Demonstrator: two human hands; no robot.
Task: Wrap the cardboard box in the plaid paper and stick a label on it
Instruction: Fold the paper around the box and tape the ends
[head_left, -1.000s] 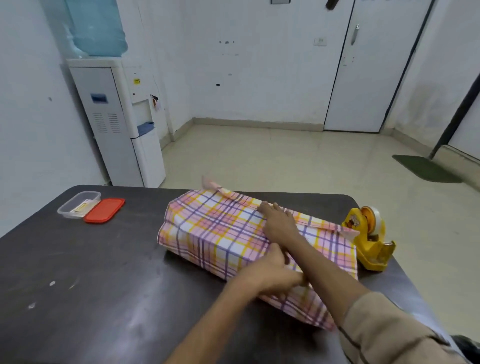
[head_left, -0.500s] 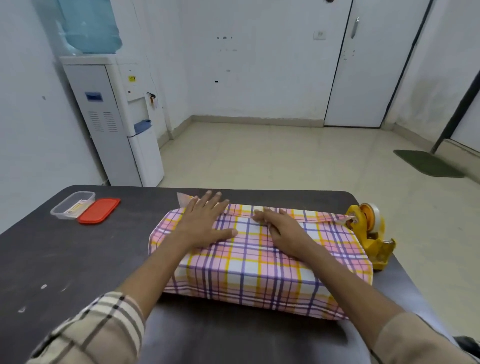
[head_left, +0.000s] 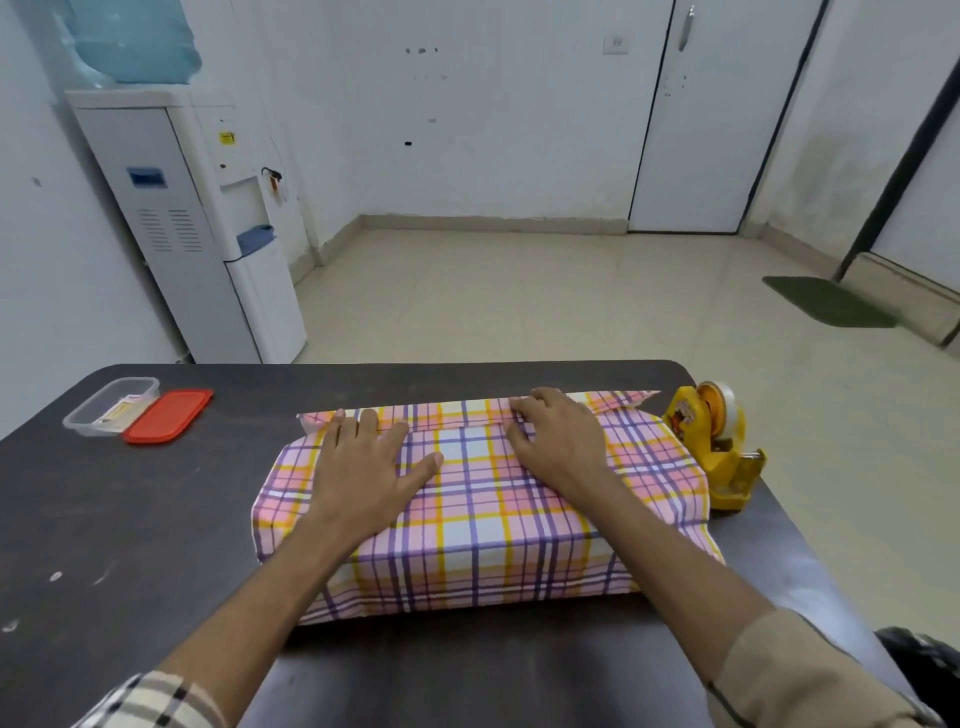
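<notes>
Plaid paper (head_left: 483, 499) hides cardboard box; left hand (head_left: 363, 457) splayed flat; right hand (head_left: 556, 441) curled at fold, grip unclear.

— Where does the head view look from?
— From above the near edge of the bench (head_left: 130, 519), a wide-angle camera worn on the person's head.
— Facing which way?
— Forward and down across the bench. The floor (head_left: 519, 301) and a door (head_left: 717, 130) show beyond its far edge.
— How near?
— Close: the left hand (head_left: 363, 467) and right hand (head_left: 561, 447) lie mid-bench, and the forearms enter from the bottom edge.
</notes>
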